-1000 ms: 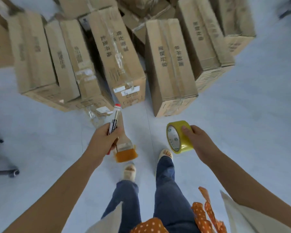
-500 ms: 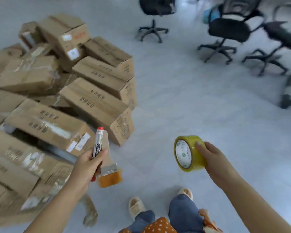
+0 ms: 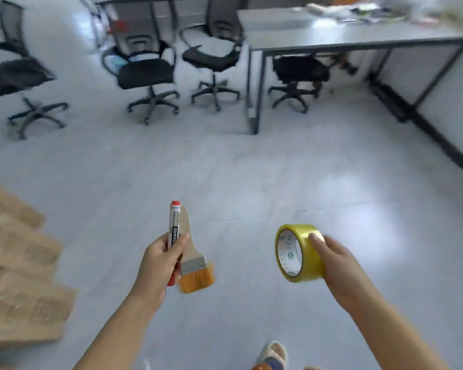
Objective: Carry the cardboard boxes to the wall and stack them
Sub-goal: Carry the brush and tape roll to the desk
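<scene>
cardboard boxes (image 3: 19, 265) piled at the left edge on the floor, left hand (image 3: 158, 263) gripping a red marker (image 3: 173, 231) plus paintbrush (image 3: 191, 260), right hand (image 3: 340, 265) curled round yellow tape roll (image 3: 296, 253), office chairs (image 3: 145, 68) behind

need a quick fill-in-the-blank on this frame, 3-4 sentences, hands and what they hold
The left hand grips a red-capped marker together with a ____.
The right hand holds a roll of ____ tape.
The cardboard boxes lie at the ____ edge of the view.
One office chair is tucked under the ____.

Missing: paintbrush; yellow; left; table
</scene>
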